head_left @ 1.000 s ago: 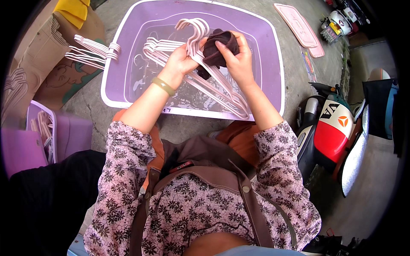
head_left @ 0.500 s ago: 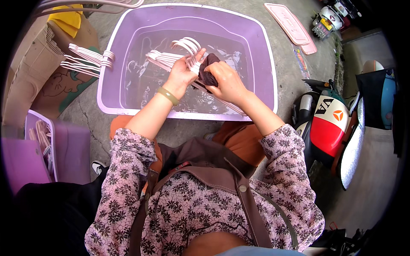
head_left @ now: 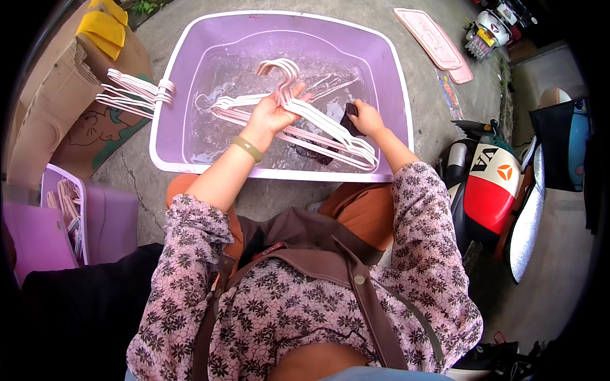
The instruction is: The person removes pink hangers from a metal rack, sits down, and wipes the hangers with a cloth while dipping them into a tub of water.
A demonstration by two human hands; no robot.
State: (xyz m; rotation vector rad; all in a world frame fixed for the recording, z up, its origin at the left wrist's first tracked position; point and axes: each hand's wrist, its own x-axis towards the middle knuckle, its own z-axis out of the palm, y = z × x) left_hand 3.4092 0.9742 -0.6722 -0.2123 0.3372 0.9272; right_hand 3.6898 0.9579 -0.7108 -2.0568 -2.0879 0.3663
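Observation:
My left hand (head_left: 277, 115) is wrapped under the necks of several pale pink clothes hangers (head_left: 330, 127), with their hooks bunched above the palm. The hangers lie slanted over the water in a large purple tub (head_left: 279, 173). At the hangers' right ends, my right hand (head_left: 366, 118) grips a dark wet cloth (head_left: 348, 119). Part of the cloth trails behind and below the hangers, near the water. More hangers show in the water beyond the bunch, partly hidden by ripples.
Several pink hangers (head_left: 136, 95) hook over the tub's left rim. A cardboard box (head_left: 47, 79) with a yellow cloth (head_left: 103, 28) stands at the left, above a purple bin (head_left: 108, 216) of hangers. Right are a pink lid (head_left: 429, 38) and a red and white scooter (head_left: 486, 197).
My right hand has moved right with the cloth, away from my left hand, along the hangers. The hangers now show in full and the water is more stirred up.

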